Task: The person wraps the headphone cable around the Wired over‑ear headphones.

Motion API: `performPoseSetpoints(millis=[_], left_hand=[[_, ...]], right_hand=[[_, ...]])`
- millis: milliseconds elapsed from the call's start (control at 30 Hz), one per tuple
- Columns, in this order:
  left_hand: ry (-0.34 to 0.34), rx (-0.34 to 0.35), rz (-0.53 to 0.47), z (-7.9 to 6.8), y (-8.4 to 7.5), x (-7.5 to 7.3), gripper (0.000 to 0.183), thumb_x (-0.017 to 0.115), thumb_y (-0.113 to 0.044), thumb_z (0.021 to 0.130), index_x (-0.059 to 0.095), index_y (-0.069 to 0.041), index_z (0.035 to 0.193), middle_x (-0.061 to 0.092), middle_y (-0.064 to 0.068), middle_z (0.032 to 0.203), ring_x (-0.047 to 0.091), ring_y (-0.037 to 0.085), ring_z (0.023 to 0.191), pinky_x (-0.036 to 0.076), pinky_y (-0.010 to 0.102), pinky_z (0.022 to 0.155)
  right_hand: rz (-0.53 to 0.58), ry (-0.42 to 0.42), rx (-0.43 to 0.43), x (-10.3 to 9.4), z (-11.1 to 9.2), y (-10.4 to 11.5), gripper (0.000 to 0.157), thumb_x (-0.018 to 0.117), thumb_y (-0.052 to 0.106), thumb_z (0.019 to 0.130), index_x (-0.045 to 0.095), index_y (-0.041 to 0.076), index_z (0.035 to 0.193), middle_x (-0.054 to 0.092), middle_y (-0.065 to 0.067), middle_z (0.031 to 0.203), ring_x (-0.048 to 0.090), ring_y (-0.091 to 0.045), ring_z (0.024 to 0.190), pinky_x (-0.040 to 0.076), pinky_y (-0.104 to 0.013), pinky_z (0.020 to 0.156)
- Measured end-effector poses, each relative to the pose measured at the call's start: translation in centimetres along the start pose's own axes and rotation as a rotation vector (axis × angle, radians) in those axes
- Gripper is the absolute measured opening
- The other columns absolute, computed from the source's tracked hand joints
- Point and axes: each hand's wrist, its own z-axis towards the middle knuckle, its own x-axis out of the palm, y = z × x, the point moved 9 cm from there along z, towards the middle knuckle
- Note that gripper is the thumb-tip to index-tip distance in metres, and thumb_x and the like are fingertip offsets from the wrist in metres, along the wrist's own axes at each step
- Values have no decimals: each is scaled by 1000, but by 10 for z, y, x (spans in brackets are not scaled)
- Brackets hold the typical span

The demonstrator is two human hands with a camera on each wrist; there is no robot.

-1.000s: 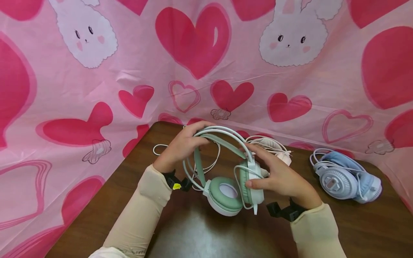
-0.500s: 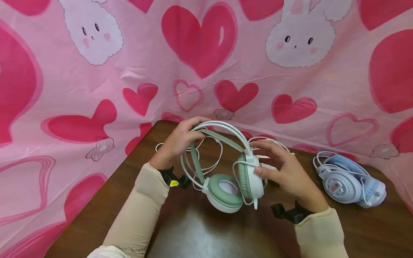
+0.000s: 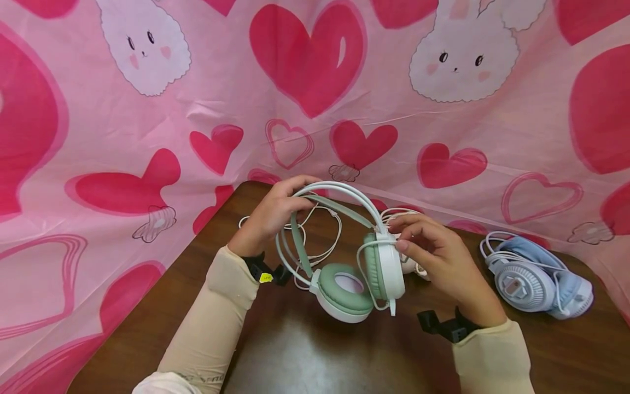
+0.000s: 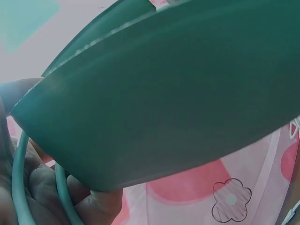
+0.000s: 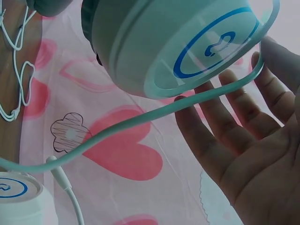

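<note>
My left hand (image 3: 270,219) grips the headband of white headphones (image 3: 392,271) with green cushions, holding them up over the table. In the left wrist view, the green inner strap (image 4: 178,103) fills most of the frame above my curled fingers. My right hand (image 3: 443,254) is beside the right ear cup, thumb and forefinger pinching the white cable (image 3: 379,242) that crosses its outer side. The right wrist view shows this cable (image 5: 117,125) running below the ear cup (image 5: 187,51) to the thumb; the other fingers are spread behind it.
Blue-and-white headphones (image 3: 534,279) with a wrapped cable lie at the table's right. A pale headset (image 3: 414,267), partly hidden by my right hand, lies at the back. Loose white cable (image 3: 339,232) trails on the brown table (image 3: 305,350). A pink heart-patterned cloth (image 3: 305,142) hangs behind.
My right hand has come off the ear cup's face; its thumb has moved up and outward to the cable. My left hand keeps its grip on the headband. The view has shifted slightly.
</note>
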Motion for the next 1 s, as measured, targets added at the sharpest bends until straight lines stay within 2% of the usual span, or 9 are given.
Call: performPoseSetpoints(millis=[133, 267, 400, 500, 633, 733, 867, 1000], left_hand=[[9, -4, 1, 1, 0, 1, 36, 52, 2, 87, 59, 6, 123, 57, 14, 89, 48, 22, 63, 45, 32, 60], [29, -16, -5, 2, 0, 5, 34, 52, 2, 87, 59, 7, 119, 56, 10, 84, 48, 24, 64, 44, 32, 60], [38, -18, 21, 4, 0, 8, 33, 54, 1, 86, 61, 6, 118, 56, 8, 87, 48, 30, 71, 45, 37, 66], [55, -14, 54, 4, 2, 10, 34, 56, 1, 86, 61, 4, 119, 56, 8, 87, 49, 30, 72, 45, 40, 67], [105, 10, 79, 4, 2, 15, 35, 57, 0, 86, 62, 3, 120, 56, 9, 85, 50, 25, 72, 46, 37, 66], [134, 41, 88, 3, 0, 19, 35, 57, -1, 85, 62, 2, 120, 61, 10, 92, 54, 23, 80, 48, 36, 72], [145, 62, 94, 2, -3, 20, 37, 57, -3, 85, 63, 0, 121, 64, 10, 103, 56, 23, 93, 48, 38, 82], [150, 66, 106, 1, -4, 20, 39, 57, -5, 85, 63, 0, 124, 66, 8, 106, 57, 23, 93, 48, 39, 83]], right_hand=[[-42, -40, 15, -5, -1, 3, 20, 67, -7, 86, 66, 12, 92, 63, -1, 114, 57, -14, 108, 48, -19, 84], [-22, -85, 20, -10, -2, 5, 19, 65, -10, 85, 65, 7, 93, 63, -5, 106, 57, -15, 101, 48, -19, 83], [-49, -117, 54, -15, -6, 5, 17, 64, -9, 87, 64, 6, 95, 62, -2, 88, 57, -14, 77, 50, -19, 67], [-84, -128, 81, -18, -9, 3, 15, 64, -6, 88, 63, 7, 96, 57, 1, 75, 52, -13, 63, 45, -22, 54], [-106, -127, 88, -19, -10, 4, 13, 64, -4, 89, 63, 7, 96, 55, 1, 71, 50, -13, 62, 43, -23, 53], [-110, -133, 86, -19, -10, 5, 13, 64, -4, 89, 64, 6, 96, 55, 1, 71, 50, -13, 62, 43, -23, 53], [-120, -155, 77, -22, -10, 5, 13, 65, -6, 88, 65, 6, 94, 56, 2, 71, 49, -11, 61, 42, -22, 53], [-144, -177, 49, -27, -11, 7, 16, 67, -8, 85, 66, 7, 91, 56, 3, 68, 49, -10, 59, 40, -22, 51]])
